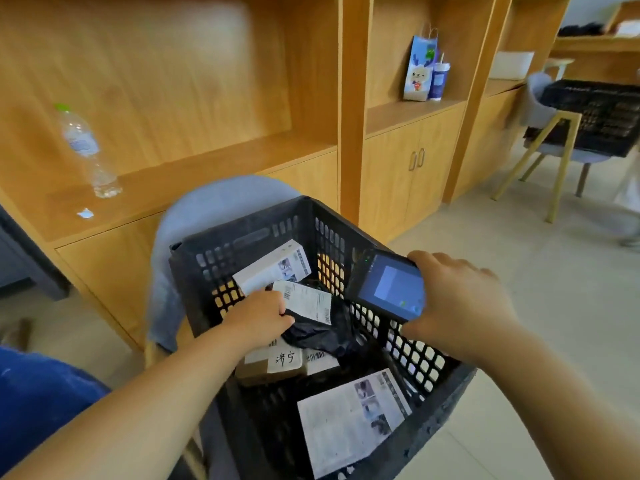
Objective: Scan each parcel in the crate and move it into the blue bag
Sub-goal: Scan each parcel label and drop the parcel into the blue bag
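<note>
A black slatted crate (242, 237) rests on a grey chair and holds several parcels. My left hand (258, 315) reaches into it and grips a black plastic mailer parcel (322, 332) that bears a white label. My right hand (457, 306) holds a handheld scanner (389, 285) over the crate's right rim, its lit screen facing me. A white box (273, 266) leans at the crate's back. A brown carton (273, 363) lies under the mailer, and a flat white parcel (349, 420) lies at the near side. A corner of the blue bag (38, 396) shows at lower left.
Wooden shelving and cupboards (398, 174) stand right behind the crate. A water bottle (86, 150) stands on the left shelf, a paper gift bag (420, 69) on the middle one. At far right another black crate (602, 116) sits on a second chair. The floor is tiled.
</note>
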`<state>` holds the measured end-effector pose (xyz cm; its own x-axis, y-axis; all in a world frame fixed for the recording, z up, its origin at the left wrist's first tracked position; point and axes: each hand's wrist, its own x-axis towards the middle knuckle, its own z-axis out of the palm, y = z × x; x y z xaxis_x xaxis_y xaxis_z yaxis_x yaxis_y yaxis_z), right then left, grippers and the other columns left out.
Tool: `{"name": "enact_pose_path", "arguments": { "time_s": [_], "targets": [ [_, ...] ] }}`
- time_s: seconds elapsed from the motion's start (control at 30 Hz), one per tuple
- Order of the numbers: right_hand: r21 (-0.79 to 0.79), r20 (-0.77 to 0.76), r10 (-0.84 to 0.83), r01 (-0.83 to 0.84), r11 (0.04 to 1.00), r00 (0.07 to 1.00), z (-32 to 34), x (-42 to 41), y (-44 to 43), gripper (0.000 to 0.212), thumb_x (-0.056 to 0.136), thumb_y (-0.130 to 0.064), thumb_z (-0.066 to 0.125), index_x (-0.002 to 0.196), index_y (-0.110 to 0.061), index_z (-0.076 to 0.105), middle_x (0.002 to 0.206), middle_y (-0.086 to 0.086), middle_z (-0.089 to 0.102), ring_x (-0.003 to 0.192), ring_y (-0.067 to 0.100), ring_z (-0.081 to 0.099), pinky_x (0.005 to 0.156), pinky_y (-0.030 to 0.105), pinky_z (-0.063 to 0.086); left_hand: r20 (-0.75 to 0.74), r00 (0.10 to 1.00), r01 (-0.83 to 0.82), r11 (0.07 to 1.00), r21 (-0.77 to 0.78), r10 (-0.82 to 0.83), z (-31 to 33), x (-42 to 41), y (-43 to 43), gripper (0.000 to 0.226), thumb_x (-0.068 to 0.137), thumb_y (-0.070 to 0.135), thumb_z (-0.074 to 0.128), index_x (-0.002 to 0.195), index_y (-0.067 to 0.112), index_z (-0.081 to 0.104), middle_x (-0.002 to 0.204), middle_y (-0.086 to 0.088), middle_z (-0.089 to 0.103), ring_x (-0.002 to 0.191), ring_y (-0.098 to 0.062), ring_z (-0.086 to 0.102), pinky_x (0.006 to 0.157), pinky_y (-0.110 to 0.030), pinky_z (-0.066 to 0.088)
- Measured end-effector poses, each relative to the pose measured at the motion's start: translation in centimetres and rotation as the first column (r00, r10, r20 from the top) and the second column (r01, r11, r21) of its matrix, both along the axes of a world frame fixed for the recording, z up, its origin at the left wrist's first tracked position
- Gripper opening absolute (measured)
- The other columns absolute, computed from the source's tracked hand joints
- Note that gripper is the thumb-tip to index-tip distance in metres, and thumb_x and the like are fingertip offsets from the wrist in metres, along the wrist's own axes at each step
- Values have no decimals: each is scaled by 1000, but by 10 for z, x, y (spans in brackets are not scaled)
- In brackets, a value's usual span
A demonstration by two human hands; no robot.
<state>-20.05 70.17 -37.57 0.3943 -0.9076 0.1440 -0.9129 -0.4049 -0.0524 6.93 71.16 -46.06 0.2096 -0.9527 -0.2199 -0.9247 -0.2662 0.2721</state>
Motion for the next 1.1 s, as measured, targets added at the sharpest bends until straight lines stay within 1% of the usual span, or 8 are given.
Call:
{"name": "enact_pose_path", "arguments": {
  "time_s": [0.13, 0.23, 0.4, 0.5, 0.63, 0.73, 0.93, 1.1],
  "targets": [
    [5, -14, 41, -41, 999, 999, -18, 24, -35, 68, 62, -43, 70, 120, -24, 40, 97, -4, 53, 86, 21, 51, 72, 35, 38, 106, 994, 22, 991, 129, -35, -32, 12, -47, 27, 92, 40, 54, 93, 14, 59, 93, -3, 61, 87, -20, 58, 68, -31, 46],
    [-11, -8, 70, -70, 997, 998, -32, 39, -53, 68, 63, -41, 70, 120, -23, 39, 99, -3, 54, 87, 22, 52, 74, 36, 40, 121, 992, -43, 984, 171, 22, -51, 20, -74, 43, 93, 43, 52, 124, 13, 57, 122, -7, 61, 108, -23, 57, 84, -29, 45],
    [-36, -4, 73, -73, 997, 997, -52, 45, -68, 68, 65, -40, 68, 123, -23, 37, 104, -3, 54, 90, 22, 52, 73, 35, 39, 128, 986, -135, 955, 266, 104, -67, 22, -98, 55, 98, 48, 41, 128, 3, 52, 131, -15, 55, 116, -28, 53, 90, -30, 41],
    [-47, 4, 85, -85, 995, 996, -62, 46, -71, 66, 66, -41, 68, 121, -24, 38, 105, -4, 54, 90, 21, 52, 72, 33, 36, 92, 984, -172, 950, 261, 153, -77, 24, -105, 47, 97, 41, 49, 123, 2, 55, 127, -14, 57, 114, -27, 55, 87, -29, 42],
    [-55, 38, 93, -91, 994, 995, -65, 45, -73, 70, 65, -42, 70, 125, -23, 38, 108, -4, 55, 92, 22, 52, 75, 33, 38, 8, 960, -277, 951, 140, 279, -80, 19, -110, 36, 87, 18, 69, 118, 4, 57, 123, -11, 60, 111, -27, 58, 81, -27, 44],
    [-56, 54, 89, -86, 995, 995, -60, 41, -71, 67, 65, -41, 70, 122, -23, 39, 105, -4, 55, 91, 21, 52, 74, 33, 38, -133, 921, -361, 931, 57, 365, -69, 15, -110, 41, 80, 16, 76, 114, 3, 59, 117, -12, 63, 107, -28, 59, 81, -29, 47],
    [-78, 62, 39, -34, 996, 997, -42, 24, -55, 64, 64, -39, 67, 119, -24, 40, 94, -7, 52, 80, 19, 50, 67, 32, 35, -335, 903, -333, 931, -149, 269, -40, 10, -84, 25, 83, 14, 72, 105, 5, 64, 108, -12, 65, 95, -26, 60, 80, -35, 51],
    [-70, 64, 0, 5, 998, 998, -24, 3, -28, 64, 64, -42, 65, 120, -26, 39, 94, -8, 51, 81, 18, 48, 67, 32, 33, -484, 853, -370, 878, -304, 192, -12, 0, -49, 12, 86, 13, 67, 93, 22, 62, 95, -1, 64, 78, -15, 62, 59, -24, 48]
  ]
}}
